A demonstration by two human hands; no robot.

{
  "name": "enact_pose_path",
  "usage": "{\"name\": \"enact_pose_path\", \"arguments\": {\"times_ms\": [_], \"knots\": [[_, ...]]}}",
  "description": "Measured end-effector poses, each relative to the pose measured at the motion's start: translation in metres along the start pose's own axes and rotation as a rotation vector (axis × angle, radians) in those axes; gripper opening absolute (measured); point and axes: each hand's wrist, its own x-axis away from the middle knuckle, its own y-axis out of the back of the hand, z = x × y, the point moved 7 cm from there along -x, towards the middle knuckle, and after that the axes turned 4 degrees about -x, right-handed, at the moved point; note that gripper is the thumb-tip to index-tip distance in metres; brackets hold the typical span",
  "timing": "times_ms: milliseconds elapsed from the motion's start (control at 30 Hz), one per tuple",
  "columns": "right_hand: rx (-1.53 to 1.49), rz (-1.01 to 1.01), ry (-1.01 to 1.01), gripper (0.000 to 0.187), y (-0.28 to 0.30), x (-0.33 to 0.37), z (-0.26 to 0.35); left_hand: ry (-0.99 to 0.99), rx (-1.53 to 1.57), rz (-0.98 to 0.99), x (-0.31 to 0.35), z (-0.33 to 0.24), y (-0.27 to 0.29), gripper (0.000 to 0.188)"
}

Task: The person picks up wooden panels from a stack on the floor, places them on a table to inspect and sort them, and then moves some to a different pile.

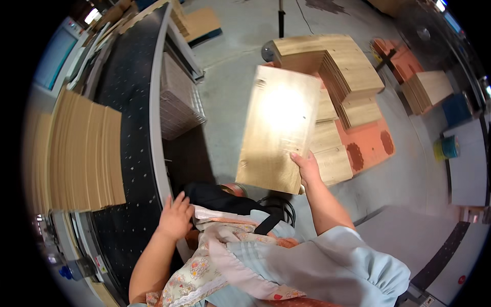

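Note:
A flat wood-grain board [271, 148] hangs in front of me, tilted, with a bright glare across its upper half. Its lower right edge is gripped by my right hand [306, 168], the thumb lying on the face and the other fingers hidden behind. My left hand [176, 216] is open and holds nothing, fingers spread beside the rim of the black table [138, 102]. On that table, to my left, stands a tall stack of tan boards [84, 153].
Beyond the held board, stacks of wood-grain boards [353, 66] rest on an orange pallet [376, 148]. A smaller board stack [427, 91] is farther right. Under the table's edge sits a wrapped stack [179, 97]. A grey machine surface [409, 240] lies at lower right.

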Motion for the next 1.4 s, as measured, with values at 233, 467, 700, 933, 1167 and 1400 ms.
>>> {"name": "enact_pose_path", "arguments": {"times_ms": [233,467,700,933,1167,1400], "knots": [[-0.091,-0.671,-0.019,0.055,0.195,-0.016,-0.060,-0.119,-0.200,0.852,0.007,-0.039,-0.079,0.041],[-0.200,-0.974,-0.135,0.067,0.250,-0.060,-0.113,-0.156,-0.174,0.840,0.007,-0.042,-0.082,0.036],[-0.412,-0.992,-0.161,0.074,0.224,-0.101,-0.133,-0.143,-0.325,0.258,0.011,-0.041,-0.081,0.041],[-0.342,-0.754,-0.383,0.066,0.228,-0.127,-0.161,-0.143,-0.193,0.712,0.021,-0.038,-0.107,0.053],[-0.212,-0.690,-0.555,0.056,0.263,-0.147,-0.194,-0.186,-0.381,0.829,0.028,-0.036,-0.116,0.053],[-0.238,-0.850,-0.527,0.047,0.254,-0.145,-0.192,-0.023,-0.073,0.772,0.004,-0.043,-0.081,0.049]]}}
